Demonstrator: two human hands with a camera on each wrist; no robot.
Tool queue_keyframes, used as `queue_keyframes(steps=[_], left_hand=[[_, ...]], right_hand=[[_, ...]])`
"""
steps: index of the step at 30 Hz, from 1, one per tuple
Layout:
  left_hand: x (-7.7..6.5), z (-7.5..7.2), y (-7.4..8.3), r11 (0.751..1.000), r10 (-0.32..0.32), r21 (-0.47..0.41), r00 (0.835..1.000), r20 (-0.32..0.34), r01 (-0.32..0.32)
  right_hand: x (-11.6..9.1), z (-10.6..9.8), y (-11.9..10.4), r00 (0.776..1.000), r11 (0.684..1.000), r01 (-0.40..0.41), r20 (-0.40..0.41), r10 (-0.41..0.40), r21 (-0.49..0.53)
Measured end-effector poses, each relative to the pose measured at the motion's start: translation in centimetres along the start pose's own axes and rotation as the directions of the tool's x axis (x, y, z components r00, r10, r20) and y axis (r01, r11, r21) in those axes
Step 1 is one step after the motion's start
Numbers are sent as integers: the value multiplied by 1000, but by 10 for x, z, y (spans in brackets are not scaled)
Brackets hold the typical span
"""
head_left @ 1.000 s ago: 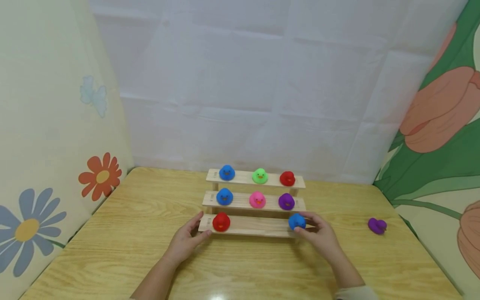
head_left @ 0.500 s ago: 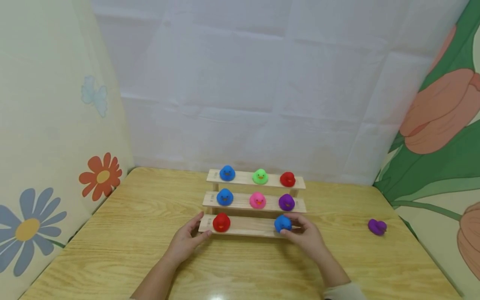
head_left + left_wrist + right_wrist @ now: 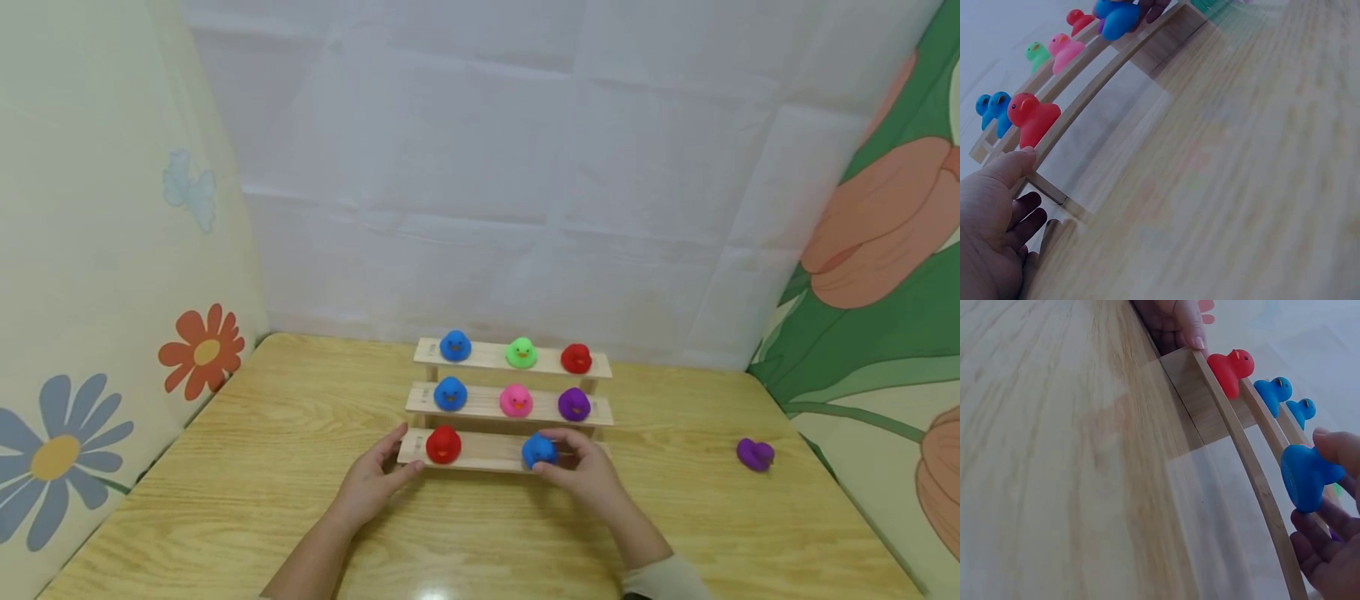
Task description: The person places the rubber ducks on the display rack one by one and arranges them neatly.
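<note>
A three-tier wooden stand bears several rubber ducks. My left hand holds the left end of its lowest step, thumb at the front edge. Close to that thumb a red duck sits on this step. Between thumb and fingers my right hand pinches a blue duck over the same step, right of the middle. The right wrist view shows this blue duck tilted, its flat base partly exposed. Along the middle step sit a blue duck, a pink duck and a purple duck.
On the top step are a blue duck, a green duck and a red duck. Another purple duck lies on the wooden table at the right. A white cloth hangs behind the table.
My right hand has moved left along the lowest step with the blue duck, from its right end towards the middle. The left hand has stayed in place.
</note>
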State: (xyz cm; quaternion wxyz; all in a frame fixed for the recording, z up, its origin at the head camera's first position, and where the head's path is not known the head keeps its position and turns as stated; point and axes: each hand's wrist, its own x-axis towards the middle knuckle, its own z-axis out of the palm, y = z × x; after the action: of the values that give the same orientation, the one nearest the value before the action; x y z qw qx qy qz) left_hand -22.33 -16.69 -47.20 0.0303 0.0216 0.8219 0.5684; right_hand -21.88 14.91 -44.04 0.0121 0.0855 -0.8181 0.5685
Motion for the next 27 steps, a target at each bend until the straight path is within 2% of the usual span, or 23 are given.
queue_keyframes(steps=[12,17,27], left_hand=[[0,0,0,1000,9,12,1000,-3,-9],[0,1,-1,1000,13,11,1000,-5,-13],[1,1,-1,1000,11,1,1000,-6,-11]], right_hand=[[7,15,-6,999,997,-46,20,47,-61],[11,20,-7,998,993,-37,42,42,-112],[13,30,-10,998,991,-31,48,37,-126]])
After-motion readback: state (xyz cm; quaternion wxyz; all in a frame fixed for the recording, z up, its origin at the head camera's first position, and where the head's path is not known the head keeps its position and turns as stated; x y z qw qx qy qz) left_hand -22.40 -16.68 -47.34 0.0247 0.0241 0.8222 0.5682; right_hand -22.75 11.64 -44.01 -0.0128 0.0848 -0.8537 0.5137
